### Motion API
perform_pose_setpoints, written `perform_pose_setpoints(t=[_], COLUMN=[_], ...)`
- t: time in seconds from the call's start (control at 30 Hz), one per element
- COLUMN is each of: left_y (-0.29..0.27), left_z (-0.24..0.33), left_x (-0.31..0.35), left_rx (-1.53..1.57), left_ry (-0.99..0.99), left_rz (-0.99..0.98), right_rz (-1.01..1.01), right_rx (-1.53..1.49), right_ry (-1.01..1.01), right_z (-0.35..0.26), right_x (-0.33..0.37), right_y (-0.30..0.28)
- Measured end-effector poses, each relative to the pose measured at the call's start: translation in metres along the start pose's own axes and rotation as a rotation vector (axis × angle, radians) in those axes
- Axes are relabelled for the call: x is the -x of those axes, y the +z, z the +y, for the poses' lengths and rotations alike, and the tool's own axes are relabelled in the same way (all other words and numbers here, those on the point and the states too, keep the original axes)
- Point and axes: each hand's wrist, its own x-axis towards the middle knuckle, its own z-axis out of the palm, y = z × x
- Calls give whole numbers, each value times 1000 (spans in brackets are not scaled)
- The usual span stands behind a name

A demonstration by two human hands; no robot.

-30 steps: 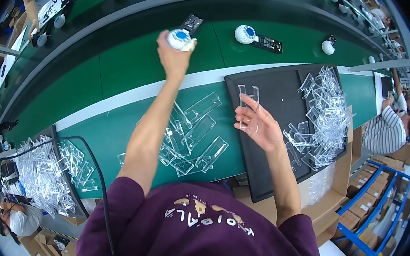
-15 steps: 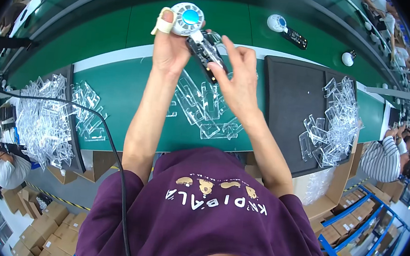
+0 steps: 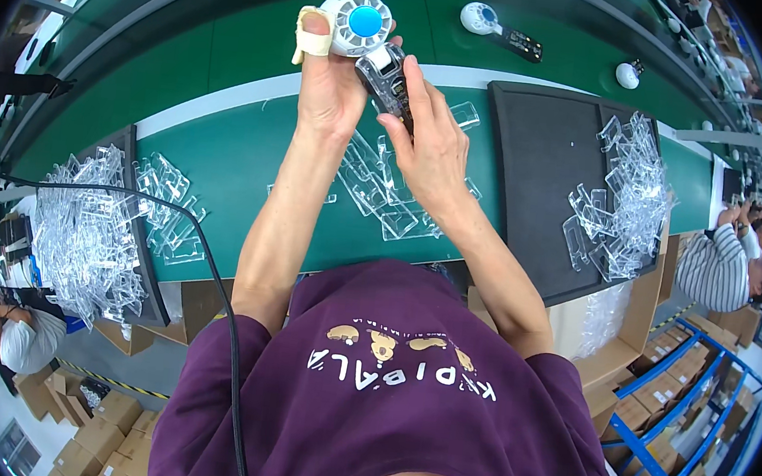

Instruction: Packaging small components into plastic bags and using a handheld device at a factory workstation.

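My left hand grips a white round-headed device with a blue disc and a ring of slots on its face. A yellowish wrap covers the thumb of that hand. From the head runs a black circuit-board handle, slanting down to the right. A clear plastic piece appears to lie over the handle's upper end; how it is seated cannot be made out. My right hand pinches the handle and plastic between thumb and fingers. Loose clear plastic frames lie on the green table below my hands.
On the right stands a dark tray with a heap of clear frames. Another heap fills the left side. Two similar devices sit on the green belt beyond. A black cable hangs across my left side.
The clear piece, earlier beside the handle at my right fingers, now appears over its upper end. My right hand has shifted slightly. The devices on the belt appear farther left and away.
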Motion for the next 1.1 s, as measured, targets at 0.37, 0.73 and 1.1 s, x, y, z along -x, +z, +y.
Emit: perform_pose_setpoints(t=[0.37, 0.73, 1.1], left_y=[-19, 7, 10], left_z=[-25, -29, -32], left_x=[23, 55, 48], left_rx=[-258, -695, -993], left_ry=[-172, 267, 297], left_rz=[4, -209, -232], right_rz=[-50, 327, 199], right_rx=[-33, -1171, -1537], right_ry=[-79, 932, 1046], right_z=[15, 33, 47], right_x=[3, -17, -36], right_y=[-10, 6, 10])
